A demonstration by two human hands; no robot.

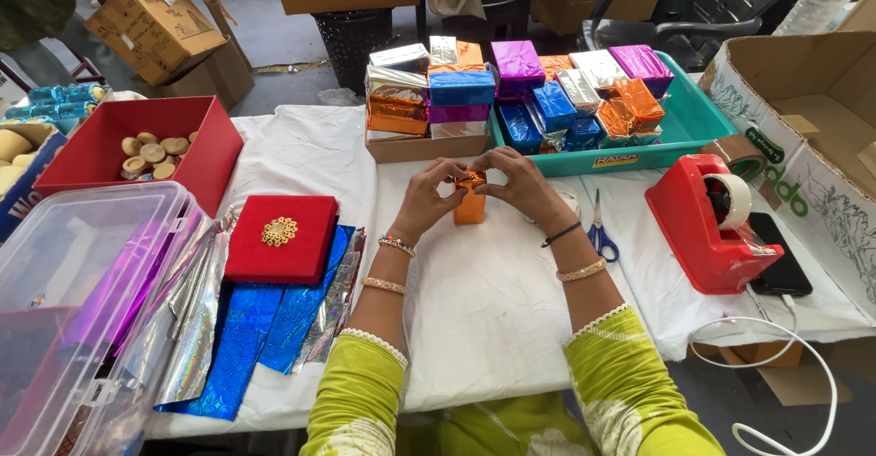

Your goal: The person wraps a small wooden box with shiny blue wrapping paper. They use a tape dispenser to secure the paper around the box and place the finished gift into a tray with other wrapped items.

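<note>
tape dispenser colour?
Red; the tape dispenser shows clearly in the head view, right of both hands, holding a pale roll.

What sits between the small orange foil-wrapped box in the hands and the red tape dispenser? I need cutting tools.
In the head view, blue-handled scissors lie on the white tablecloth between the orange foil-wrapped box and the red tape dispenser.

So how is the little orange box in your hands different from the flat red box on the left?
The orange foil-wrapped box stands upright, narrow and shiny, held between the left hand and right hand. The flat red box lies untouched on foil sheets, wider, matte, with a gold ornament on top. Both rest on the white-covered table.
</note>
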